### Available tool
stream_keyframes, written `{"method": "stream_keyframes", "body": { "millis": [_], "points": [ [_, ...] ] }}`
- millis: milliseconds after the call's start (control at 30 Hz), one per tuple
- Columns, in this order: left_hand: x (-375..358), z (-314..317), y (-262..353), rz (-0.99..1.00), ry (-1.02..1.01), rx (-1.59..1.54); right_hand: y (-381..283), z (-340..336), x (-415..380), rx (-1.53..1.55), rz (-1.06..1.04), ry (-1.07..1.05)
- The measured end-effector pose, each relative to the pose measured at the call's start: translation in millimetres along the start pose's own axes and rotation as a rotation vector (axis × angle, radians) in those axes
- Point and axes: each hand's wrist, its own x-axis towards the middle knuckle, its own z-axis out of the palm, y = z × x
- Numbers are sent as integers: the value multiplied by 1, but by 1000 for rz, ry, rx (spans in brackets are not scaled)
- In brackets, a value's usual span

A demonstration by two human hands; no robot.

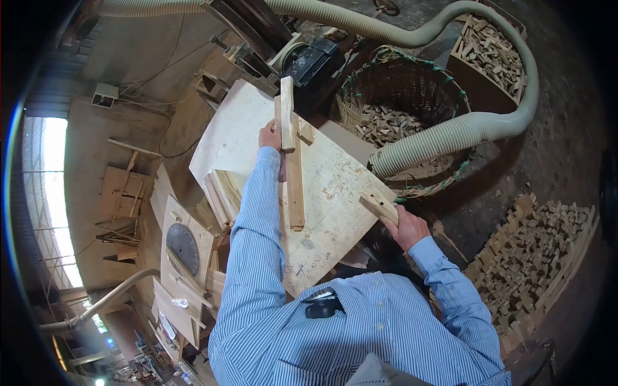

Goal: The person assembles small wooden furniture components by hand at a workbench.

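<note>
Wood block (pixel 378 207) at 3 o'clock, over the tabletop (pixel 328 222) edge; right hand (pixel 412 228) clamped on its near end, probably to leave the other end free. Left hand (pixel 270 136), well apart at 11, against the wooden bars (pixel 295 186), likely steadying them; can't tell if it grips. Basket (pixel 402 80) at 2, wood pieces (pixel 389 125) inside, presumably placed for easy reach.

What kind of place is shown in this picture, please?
Most likely a woodworking shop: there is a wicker basket with many small wood pieces inside, a thick ribbed hose, and what looks like a circular saw blade.
</note>
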Motion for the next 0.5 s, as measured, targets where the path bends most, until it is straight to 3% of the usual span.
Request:
{"method": "stream_keyframes", "body": {
  "millis": [367, 433, 500],
  "points": [
    [2, 8, 4, 91, 140, 41, 12, 16, 4, -58, -24, 65],
    [4, 3, 4, -10, 18, -43, 14, 18, 5, -72, -53, 71],
    [5, 1, 5, 16, 24, -53, 15, 24, 5, -81, -56, 98]
  ]
}}
